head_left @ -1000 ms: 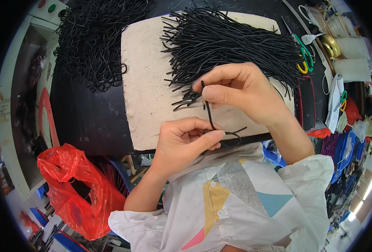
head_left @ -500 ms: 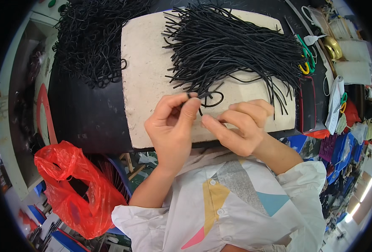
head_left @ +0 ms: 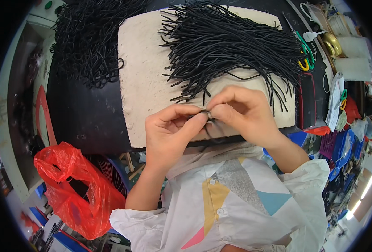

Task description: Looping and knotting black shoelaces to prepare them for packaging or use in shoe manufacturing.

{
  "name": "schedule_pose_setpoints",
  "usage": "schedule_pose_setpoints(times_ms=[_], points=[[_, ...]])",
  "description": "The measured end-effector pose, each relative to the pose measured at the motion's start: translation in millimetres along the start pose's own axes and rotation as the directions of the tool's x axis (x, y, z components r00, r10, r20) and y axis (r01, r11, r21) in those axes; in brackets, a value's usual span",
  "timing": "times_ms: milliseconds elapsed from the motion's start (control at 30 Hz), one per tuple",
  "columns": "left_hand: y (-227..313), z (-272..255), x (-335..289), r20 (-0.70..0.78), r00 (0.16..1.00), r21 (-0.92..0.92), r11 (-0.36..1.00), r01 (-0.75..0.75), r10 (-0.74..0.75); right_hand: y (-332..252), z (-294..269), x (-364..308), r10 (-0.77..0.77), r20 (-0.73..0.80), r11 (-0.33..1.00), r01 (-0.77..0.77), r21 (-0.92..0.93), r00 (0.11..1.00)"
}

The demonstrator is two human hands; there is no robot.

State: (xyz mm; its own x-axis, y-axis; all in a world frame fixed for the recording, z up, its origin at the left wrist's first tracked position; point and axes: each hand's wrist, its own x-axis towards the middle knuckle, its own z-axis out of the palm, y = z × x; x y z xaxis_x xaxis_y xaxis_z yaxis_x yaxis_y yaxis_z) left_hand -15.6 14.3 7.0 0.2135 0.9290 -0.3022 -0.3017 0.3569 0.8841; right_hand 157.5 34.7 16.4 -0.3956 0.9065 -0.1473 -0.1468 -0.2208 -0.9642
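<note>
In head view, the black cord sat approx at frame ctr, caught btwn both sets of fingertips, over the lower part of the pale board. L hand was on its left, R hand on its right; neither was clearly nearer, since both were on it. L thumb + index were pressed together, pinching the cord; R thumb + index pinched it too, tips right beside L's, afaict thru the blur. Long axis of the short visible bit ran roughly L-R, from one pinch to the other, w/ a smeared dark part below, toward frame bottom. Couldn't tell if it was looped or knotted there, b/c fingers hid most of it.

Cord looked matte, thin, round, bendy. Pile of loose cords, upper ctr to upper right: same type, mostly side by side, slanting down to the right, ends fanned out left, a few strays drooping near R hand. Upper left: tangle of looped cords, curly, on the dark, smooth counter; one loop lapped the board's left edge. Board was cream, grainy, a bit pitted, w/ rounded corners. Upper right: scissors w/ yellow + green handles by the pile's end, plus a shiny gold roll. Lower left: red plastic bag, thin, crinkly, translucent. Lower ctr: white fabric shirt w/ grey, yellow, teal + pink patches, small round buttons.
</note>
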Motion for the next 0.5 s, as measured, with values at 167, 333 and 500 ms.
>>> schedule_pose_setpoints(times_ms=[167,333,500], points=[[8,1,-4,0.021,0.995,0.114,0.989,-0.097,0.095,-10,-3,1,0.147,0.06,0.985,-0.14,-0.102,0.987],[9,-4,-3,0.044,0.999,0.21,0.978,-0.004,-0.005,-13,-8,-3,0.008,0.188,0.851,0.092,-0.516,0.982],[6,-4,-4,0.038,0.994,0.155,0.984,0.092,-0.099,-11,-2,-6,-0.183,0.056,0.739,0.175,-0.651,0.981]])
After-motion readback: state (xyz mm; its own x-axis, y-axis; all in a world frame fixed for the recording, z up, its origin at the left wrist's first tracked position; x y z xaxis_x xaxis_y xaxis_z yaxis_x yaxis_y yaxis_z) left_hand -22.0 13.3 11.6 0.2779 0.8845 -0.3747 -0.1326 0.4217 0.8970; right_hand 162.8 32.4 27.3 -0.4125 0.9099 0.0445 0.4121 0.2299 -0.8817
